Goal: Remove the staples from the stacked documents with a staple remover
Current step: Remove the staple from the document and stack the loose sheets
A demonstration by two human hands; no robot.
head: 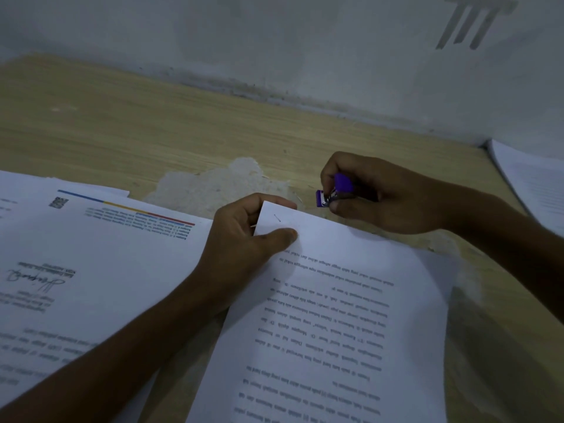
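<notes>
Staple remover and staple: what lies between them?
Head view: bare paper of the document corner, a left hand fingertip behind its edge, then a sliver of table. The staple remover, in the right hand, is clear of the staple.

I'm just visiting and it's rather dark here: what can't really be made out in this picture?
Staple remover: head view, mostly wrapped by the right hand; its jaws barely show.
Document text: head view, blurred and too small to read.
Sheets beneath its top page: hidden by that page.
Paper stack at right: cut off by the frame edge.
</notes>
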